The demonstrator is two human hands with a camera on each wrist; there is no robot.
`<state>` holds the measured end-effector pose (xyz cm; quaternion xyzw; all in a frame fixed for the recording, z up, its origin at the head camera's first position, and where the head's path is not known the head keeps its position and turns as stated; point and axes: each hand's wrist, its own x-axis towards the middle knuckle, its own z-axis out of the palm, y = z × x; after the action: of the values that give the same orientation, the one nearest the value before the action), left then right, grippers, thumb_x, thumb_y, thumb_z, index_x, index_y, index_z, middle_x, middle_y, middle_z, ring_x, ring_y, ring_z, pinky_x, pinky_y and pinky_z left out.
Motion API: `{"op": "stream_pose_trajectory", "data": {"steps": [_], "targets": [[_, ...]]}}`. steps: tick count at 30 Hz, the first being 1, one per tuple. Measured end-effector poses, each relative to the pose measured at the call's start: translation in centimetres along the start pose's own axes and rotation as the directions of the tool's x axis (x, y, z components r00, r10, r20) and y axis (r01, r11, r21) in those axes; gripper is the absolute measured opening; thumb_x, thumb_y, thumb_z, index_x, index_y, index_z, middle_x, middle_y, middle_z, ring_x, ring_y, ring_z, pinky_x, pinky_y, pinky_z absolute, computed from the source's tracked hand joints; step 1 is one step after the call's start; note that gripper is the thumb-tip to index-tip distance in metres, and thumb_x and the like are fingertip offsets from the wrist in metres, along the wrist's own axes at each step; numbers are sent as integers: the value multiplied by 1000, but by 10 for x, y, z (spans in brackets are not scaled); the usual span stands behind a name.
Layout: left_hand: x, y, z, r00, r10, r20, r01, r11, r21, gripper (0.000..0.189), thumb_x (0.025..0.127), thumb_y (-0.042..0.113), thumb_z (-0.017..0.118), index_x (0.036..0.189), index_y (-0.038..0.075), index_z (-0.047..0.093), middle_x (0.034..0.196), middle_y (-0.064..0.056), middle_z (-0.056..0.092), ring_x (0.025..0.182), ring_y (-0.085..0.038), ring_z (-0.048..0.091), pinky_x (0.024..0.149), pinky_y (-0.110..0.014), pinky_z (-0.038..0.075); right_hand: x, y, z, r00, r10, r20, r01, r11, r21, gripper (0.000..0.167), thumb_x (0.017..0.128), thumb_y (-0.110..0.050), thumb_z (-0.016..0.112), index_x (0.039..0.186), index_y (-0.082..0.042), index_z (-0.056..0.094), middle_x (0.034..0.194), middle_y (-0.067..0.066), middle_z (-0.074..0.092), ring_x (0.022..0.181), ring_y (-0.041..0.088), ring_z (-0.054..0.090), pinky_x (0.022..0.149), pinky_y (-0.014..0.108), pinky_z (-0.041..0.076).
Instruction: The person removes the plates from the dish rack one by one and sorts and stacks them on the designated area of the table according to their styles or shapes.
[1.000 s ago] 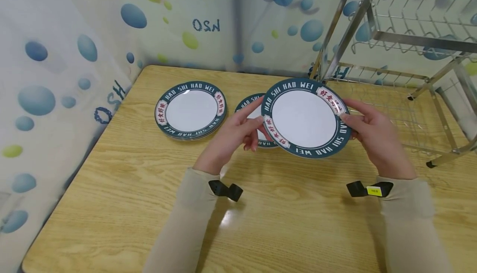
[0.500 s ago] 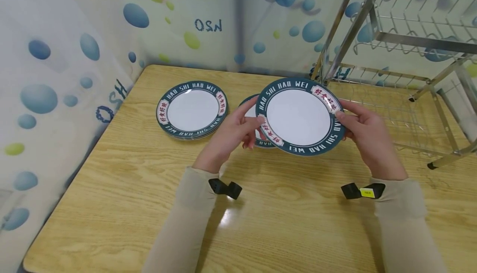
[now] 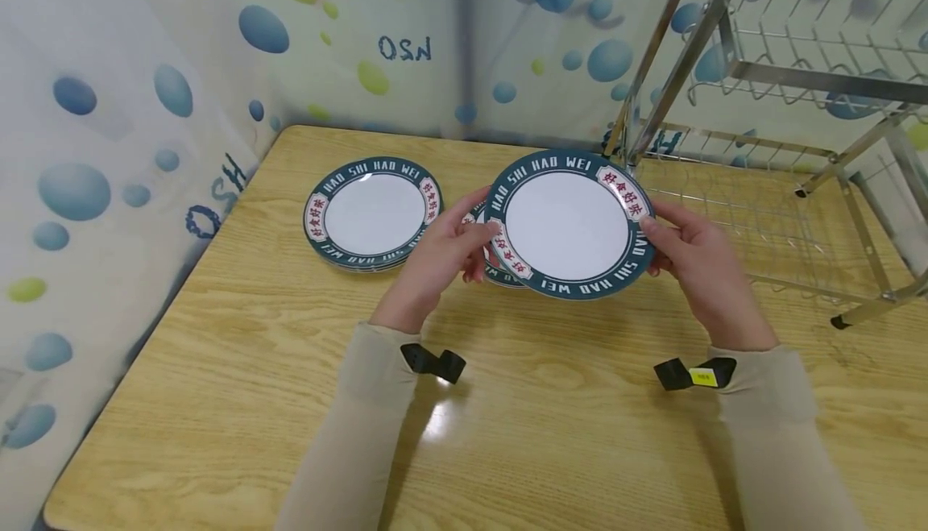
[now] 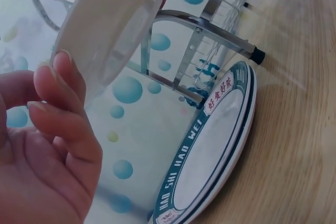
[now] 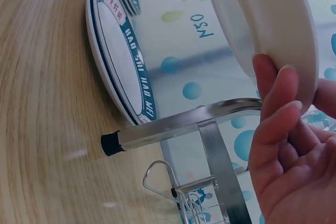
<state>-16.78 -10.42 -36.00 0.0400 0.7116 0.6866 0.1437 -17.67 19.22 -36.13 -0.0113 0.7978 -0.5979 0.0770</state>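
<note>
A round white plate [image 3: 569, 225] with a dark green lettered rim is held up in the air, its face tilted toward the head camera. My left hand [image 3: 442, 261] pinches its left rim, thumb on top and fingers beneath. On the opposite side my right hand [image 3: 699, 265] grips the rim the same way. Both wrist views show the plate's plain white underside [image 4: 107, 24]. Below and behind it lies a short stack of matching plates [image 4: 210, 150], mostly covered by the held plate in the head view. Another stack of plates [image 3: 373, 213] sits to the left.
A metal wire dish rack [image 3: 797, 80] stands at the back right, its black-capped feet on the wooden table [image 3: 544, 434]. A patterned curtain [image 3: 326, 31] hangs along the back and left edges of the table.
Both hands have carried the held plate a little to the left, so that it covers more of the stack behind. The two stacks have stayed where they were.
</note>
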Motion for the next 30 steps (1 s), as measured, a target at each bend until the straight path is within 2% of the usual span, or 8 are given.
{"op": "stream_pose_trajectory", "data": {"steps": [4, 8, 15, 19, 24, 27, 30], "targets": [[2, -4, -2, 1000, 5, -4, -5, 1000, 3, 49, 89, 32, 53, 134, 35, 34, 79, -29, 54, 53, -32, 47, 46, -26, 38, -1, 1, 2, 1000, -5, -4, 5, 1000, 27, 50, 86, -38, 52, 132, -19, 44, 90, 10, 60, 66, 18, 54, 58, 20, 47], [3, -6, -4, 1000, 7, -18, -7, 1000, 5, 48, 89, 32, 53, 134, 35, 35, 76, -25, 55, 51, -28, 48, 46, -26, 38, -1, 2, 6, 1000, -5, -24, 6, 999, 34, 51, 86, -39, 53, 132, -18, 45, 87, 10, 61, 63, 18, 55, 57, 21, 47], [3, -6, -5, 998, 9, -56, -8, 1000, 10, 44, 91, 31, 50, 133, 28, 39, 74, -15, 56, 50, -22, 47, 45, -26, 38, -1, 0, 14, 997, -13, -71, 11, 999, -35, 53, 85, -43, 53, 126, -9, 49, 80, 4, 64, 59, 18, 58, 55, 24, 49], [4, -7, -6, 997, 15, -71, -16, 1000, -6, 40, 92, 29, 49, 131, 25, 43, 75, -19, 53, 50, -20, 46, 44, -26, 36, -1, 2, 17, 998, -13, -68, 8, 998, -63, 51, 84, -45, 52, 120, -9, 53, 79, 4, 63, 59, 19, 58, 54, 26, 49], [5, -10, -6, 996, 30, -82, -30, 1000, -1, 34, 93, 26, 47, 127, 25, 47, 81, -26, 50, 50, -20, 45, 43, -25, 36, -1, 3, 19, 998, -27, -49, 24, 999, -44, 47, 86, -44, 51, 116, -9, 55, 78, 5, 61, 57, 19, 57, 52, 26, 49], [6, -11, -7, 995, 29, -93, -27, 999, 23, 33, 94, 25, 45, 126, 24, 48, 78, -20, 52, 51, -20, 46, 44, -25, 36, -2, 1, 20, 999, -31, -15, 31, 999, -29, 46, 86, -43, 50, 117, -9, 54, 80, 7, 61, 59, 20, 58, 55, 27, 50], [5, -12, -8, 993, 9, -120, -4, 999, 40, 33, 94, 27, 45, 126, 25, 48, 74, -13, 53, 52, -20, 47, 45, -24, 37, -1, 0, 20, 997, -39, 65, 39, 999, -8, 45, 88, -40, 50, 121, -10, 51, 83, 9, 62, 63, 21, 59, 58, 28, 51]]}}
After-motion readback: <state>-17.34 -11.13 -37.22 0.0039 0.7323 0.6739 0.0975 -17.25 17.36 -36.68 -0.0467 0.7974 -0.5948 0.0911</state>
